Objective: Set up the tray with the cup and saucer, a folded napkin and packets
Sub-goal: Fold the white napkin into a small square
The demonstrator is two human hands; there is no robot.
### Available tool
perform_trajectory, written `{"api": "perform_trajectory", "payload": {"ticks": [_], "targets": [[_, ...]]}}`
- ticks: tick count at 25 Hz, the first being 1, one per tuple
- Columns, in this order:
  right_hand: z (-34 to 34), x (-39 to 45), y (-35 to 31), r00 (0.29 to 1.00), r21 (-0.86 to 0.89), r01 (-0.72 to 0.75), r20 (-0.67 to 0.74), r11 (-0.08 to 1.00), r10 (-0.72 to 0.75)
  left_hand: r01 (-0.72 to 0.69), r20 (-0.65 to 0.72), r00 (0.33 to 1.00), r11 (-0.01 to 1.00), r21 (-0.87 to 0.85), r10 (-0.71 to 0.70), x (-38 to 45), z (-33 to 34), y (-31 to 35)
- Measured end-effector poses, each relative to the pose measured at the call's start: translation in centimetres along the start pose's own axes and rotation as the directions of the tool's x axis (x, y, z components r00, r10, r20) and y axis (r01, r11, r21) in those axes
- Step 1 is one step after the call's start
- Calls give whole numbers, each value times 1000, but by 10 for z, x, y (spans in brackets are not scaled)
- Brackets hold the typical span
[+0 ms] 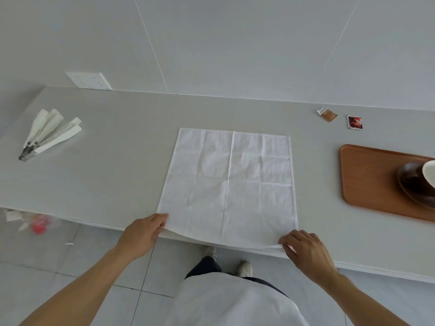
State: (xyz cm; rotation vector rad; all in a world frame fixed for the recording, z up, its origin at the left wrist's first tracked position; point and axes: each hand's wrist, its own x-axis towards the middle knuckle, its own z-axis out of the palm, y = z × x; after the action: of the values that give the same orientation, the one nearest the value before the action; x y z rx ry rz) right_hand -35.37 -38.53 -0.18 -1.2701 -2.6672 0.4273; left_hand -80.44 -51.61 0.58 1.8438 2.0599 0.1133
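Napkin [229,182] spread flat at frame centre, near corners pinched between curled fingers of left hand [144,234] and right hand [306,251], tray [367,180] with cup [429,171] and saucer [414,184] at right edge, packets [328,114] upper right on counter [117,161].

I can read no words or numbers anywhere; the print on the brown packet [327,115] is too blurred.
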Motion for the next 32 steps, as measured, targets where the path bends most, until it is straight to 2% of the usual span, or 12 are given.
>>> {"api": "perform_trajectory", "payload": {"ticks": [2,4,7,12,15,18,23,32], "targets": [[-10,14,9,983,77,-96,164,992,83,71,70,995,996,-47,-67,9,-8,0],[-19,30,18,925,160,-230,344,960,165,166,156,977,978,-123,-146,22,-20,-4],[-32,55,33,868,228,-353,442,908,226,269,269,942,933,-239,-202,46,-33,-11],[-51,95,49,877,302,-409,390,861,280,336,271,933,849,-409,-239,86,-54,-21],[-61,122,55,882,359,-439,350,824,317,366,263,930,720,-590,-258,113,-69,-21],[-66,153,64,879,414,-470,303,780,369,383,276,924,622,-683,-266,145,-81,-23],[-65,203,81,813,588,-558,245,586,528,408,303,906,416,-813,-297,206,-91,-29],[-48,289,107,725,665,-589,184,460,664,406,315,867,183,-895,-386,312,-78,-42]]}}
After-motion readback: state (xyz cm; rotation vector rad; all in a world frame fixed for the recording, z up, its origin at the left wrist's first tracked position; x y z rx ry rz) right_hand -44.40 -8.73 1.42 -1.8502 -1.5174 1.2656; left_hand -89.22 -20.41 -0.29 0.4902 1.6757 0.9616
